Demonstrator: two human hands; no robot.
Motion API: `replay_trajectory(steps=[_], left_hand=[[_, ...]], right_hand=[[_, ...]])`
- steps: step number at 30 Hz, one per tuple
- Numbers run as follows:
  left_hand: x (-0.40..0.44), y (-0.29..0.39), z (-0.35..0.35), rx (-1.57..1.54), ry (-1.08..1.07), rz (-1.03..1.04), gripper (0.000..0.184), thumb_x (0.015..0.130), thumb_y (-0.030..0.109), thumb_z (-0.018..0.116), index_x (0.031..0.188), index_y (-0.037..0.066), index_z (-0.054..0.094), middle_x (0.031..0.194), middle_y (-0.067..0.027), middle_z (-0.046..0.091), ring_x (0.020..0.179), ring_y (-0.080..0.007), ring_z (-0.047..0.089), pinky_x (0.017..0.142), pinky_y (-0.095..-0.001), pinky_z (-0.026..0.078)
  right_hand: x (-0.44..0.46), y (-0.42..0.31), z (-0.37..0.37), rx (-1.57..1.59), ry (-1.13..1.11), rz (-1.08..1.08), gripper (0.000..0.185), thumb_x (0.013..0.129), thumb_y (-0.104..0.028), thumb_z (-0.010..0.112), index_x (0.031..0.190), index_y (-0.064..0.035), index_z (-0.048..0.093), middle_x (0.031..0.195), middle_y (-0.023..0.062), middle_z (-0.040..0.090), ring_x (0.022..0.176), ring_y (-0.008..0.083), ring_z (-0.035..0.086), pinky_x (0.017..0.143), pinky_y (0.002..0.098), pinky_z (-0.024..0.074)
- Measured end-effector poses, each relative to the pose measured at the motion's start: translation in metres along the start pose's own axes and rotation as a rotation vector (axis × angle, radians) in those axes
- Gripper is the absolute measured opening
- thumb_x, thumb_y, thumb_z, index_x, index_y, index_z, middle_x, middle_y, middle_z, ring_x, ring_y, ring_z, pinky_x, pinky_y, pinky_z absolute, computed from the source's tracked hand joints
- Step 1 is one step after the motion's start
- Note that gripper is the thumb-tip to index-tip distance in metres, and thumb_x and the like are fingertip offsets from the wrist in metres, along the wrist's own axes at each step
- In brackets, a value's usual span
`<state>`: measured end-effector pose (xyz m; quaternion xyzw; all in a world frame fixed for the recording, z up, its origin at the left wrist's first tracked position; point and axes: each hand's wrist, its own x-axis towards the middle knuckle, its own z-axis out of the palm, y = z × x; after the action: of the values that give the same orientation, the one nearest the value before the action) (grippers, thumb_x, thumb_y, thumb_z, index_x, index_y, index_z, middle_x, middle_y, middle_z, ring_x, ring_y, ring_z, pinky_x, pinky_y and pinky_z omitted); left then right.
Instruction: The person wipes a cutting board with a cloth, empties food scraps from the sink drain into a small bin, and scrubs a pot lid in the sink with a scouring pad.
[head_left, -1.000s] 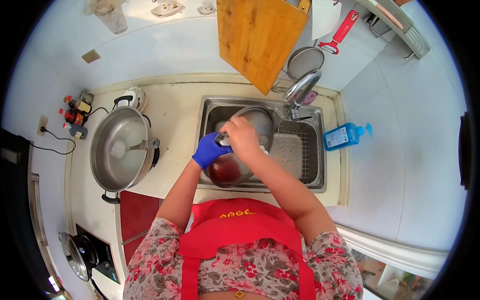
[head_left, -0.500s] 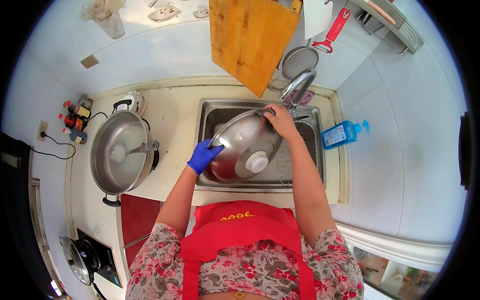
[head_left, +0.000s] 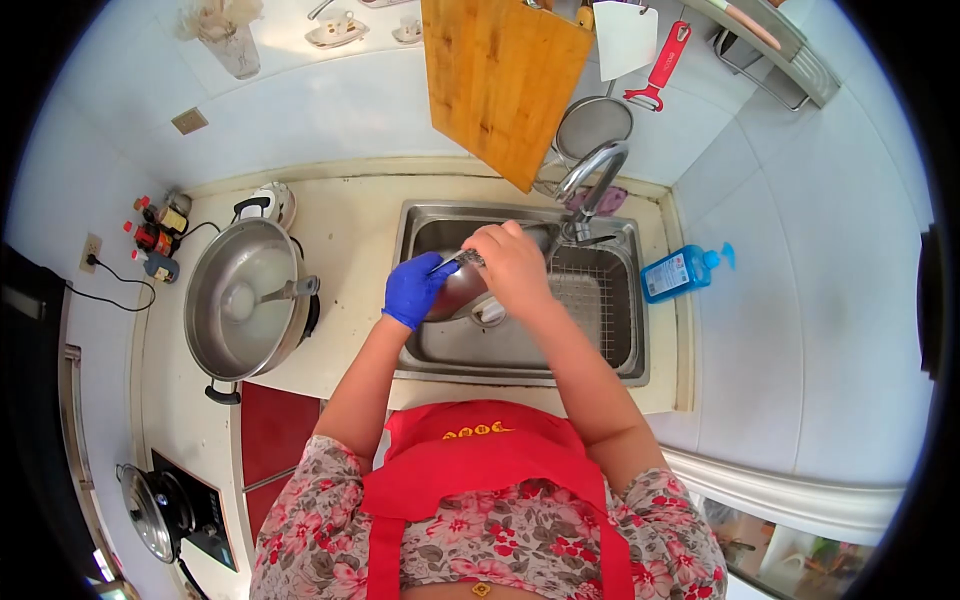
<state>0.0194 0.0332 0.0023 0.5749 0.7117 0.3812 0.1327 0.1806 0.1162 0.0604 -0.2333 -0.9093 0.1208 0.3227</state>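
Observation:
A steel pot lid [head_left: 458,298] with a pale knob [head_left: 488,312] is held steeply tilted over the sink [head_left: 470,350]. My left hand [head_left: 413,288], in a blue glove, is closed on the lid's left edge. My right hand [head_left: 508,265] is bare and closed around a dark metal scouring pad [head_left: 469,257], which presses against the lid's upper rim. The right hand and forearm cover part of the lid.
Left of the sink stands a large steel pan [head_left: 240,300] with a ladle [head_left: 290,290] in it. A faucet [head_left: 598,175] arches behind the sink. A blue soap bottle [head_left: 682,273] is at the right. A wooden cutting board [head_left: 505,85] hangs behind.
The lid has turned from showing its broad face to a steeper, more edge-on tilt. My right hand has moved left and down with the scouring pad, closer to my left hand.

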Motion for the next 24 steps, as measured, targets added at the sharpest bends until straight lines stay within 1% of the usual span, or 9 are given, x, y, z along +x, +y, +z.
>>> replay_trajectory(steps=[1, 5, 10, 12, 15, 18, 20, 22, 24], left_hand=[[0.0, -0.005, 0.002, 0.002, 0.003, 0.004, 0.03, 0.081, 0.035, 0.056, 0.075, 0.006, 0.058, 0.068, -0.0174, 0.056, 0.062, -0.0363, 0.052, 0.056, -0.0395, 0.041], [-0.004, -0.018, -0.004, -0.031, 0.043, -0.073, 0.03, 0.08, 0.034, 0.057, 0.072, 0.006, 0.059, 0.069, -0.0184, 0.056, 0.063, -0.0366, 0.052, 0.057, -0.0395, 0.042], [-0.017, -0.006, -0.022, -0.165, 0.117, -0.067, 0.023, 0.082, 0.027, 0.056, 0.076, 0.006, 0.063, 0.069, -0.0175, 0.056, 0.062, -0.0332, 0.054, 0.058, -0.0367, 0.042], [-0.021, -0.011, -0.03, -0.15, 0.037, -0.162, 0.02, 0.083, 0.023, 0.056, 0.081, 0.006, 0.065, 0.069, -0.0158, 0.057, 0.06, -0.029, 0.053, 0.059, -0.0346, 0.043], [-0.029, -0.018, -0.035, -0.246, 0.066, -0.156, 0.021, 0.083, 0.023, 0.056, 0.081, 0.004, 0.065, 0.069, -0.0145, 0.059, 0.058, -0.0246, 0.052, 0.059, -0.0327, 0.043], [-0.031, -0.02, -0.035, -0.272, 0.024, -0.218, 0.021, 0.084, 0.022, 0.056, 0.081, 0.003, 0.065, 0.07, -0.0149, 0.06, 0.058, -0.0218, 0.052, 0.061, -0.0312, 0.044], [-0.032, -0.021, -0.032, -0.281, 0.034, -0.216, 0.022, 0.083, 0.023, 0.057, 0.081, 0.002, 0.065, 0.071, -0.0151, 0.06, 0.059, -0.0215, 0.053, 0.061, -0.031, 0.044], [-0.033, -0.021, -0.026, -0.291, 0.036, -0.215, 0.023, 0.083, 0.024, 0.057, 0.081, 0.002, 0.064, 0.071, -0.0153, 0.061, 0.059, -0.0213, 0.054, 0.062, -0.0307, 0.044], [-0.029, -0.019, -0.02, -0.269, 0.029, -0.23, 0.025, 0.082, 0.026, 0.058, 0.083, 0.001, 0.065, 0.074, -0.0157, 0.062, 0.062, -0.0227, 0.055, 0.063, -0.0314, 0.044]], right_hand=[[0.0, -0.006, 0.005, 0.032, 0.054, -0.002, 0.032, 0.056, 0.0, 0.068, 0.084, -0.0108, 0.058, 0.087, 0.0028, 0.058, 0.084, 0.0247, 0.051, 0.071, 0.0339, 0.0442], [0.005, -0.009, 0.016, 0.096, 0.192, -0.028, 0.034, 0.056, 0.0, 0.069, 0.086, -0.0115, 0.06, 0.089, 0.0031, 0.057, 0.085, 0.0244, 0.051, 0.072, 0.033, 0.0444], [0.015, 0.008, 0.013, 0.177, 0.208, 0.233, 0.025, 0.064, -0.002, 0.066, 0.088, -0.0099, 0.062, 0.09, 0.0066, 0.057, 0.09, 0.0275, 0.052, 0.075, 0.0343, 0.044], [0.015, 0.03, 0.017, 0.202, 0.188, 0.262, 0.022, 0.067, -0.005, 0.065, 0.088, -0.0104, 0.061, 0.091, 0.0074, 0.057, 0.09, 0.0288, 0.051, 0.079, 0.0365, 0.0423], [0.015, 0.048, 0.022, 0.309, 0.154, 0.435, 0.018, 0.07, -0.007, 0.064, 0.087, -0.0088, 0.061, 0.091, 0.0104, 0.058, 0.092, 0.0298, 0.052, 0.079, 0.0372, 0.042], [0.012, 0.042, 0.027, 0.085, 0.232, 0.366, 0.016, 0.07, -0.007, 0.064, 0.086, -0.0073, 0.06, 0.09, 0.0104, 0.058, 0.091, 0.0295, 0.052, 0.078, 0.0371, 0.0424], [0.015, 0.025, 0.027, 0.084, 0.232, 0.299, 0.018, 0.068, -0.007, 0.064, 0.086, -0.0072, 0.061, 0.089, 0.0098, 0.059, 0.09, 0.0292, 0.052, 0.078, 0.0375, 0.0428], [0.016, -0.007, 0.025, 0.117, 0.046, 0.1, 0.018, 0.068, -0.007, 0.064, 0.085, -0.0068, 0.061, 0.089, 0.0089, 0.06, 0.088, 0.0295, 0.054, 0.077, 0.0367, 0.0436], [0.012, -0.031, 0.037, 0.096, 0.016, 0.0, 0.019, 0.067, -0.007, 0.065, 0.085, -0.0075, 0.061, 0.09, 0.0085, 0.06, 0.089, 0.0287, 0.054, 0.078, 0.0362, 0.0438]])
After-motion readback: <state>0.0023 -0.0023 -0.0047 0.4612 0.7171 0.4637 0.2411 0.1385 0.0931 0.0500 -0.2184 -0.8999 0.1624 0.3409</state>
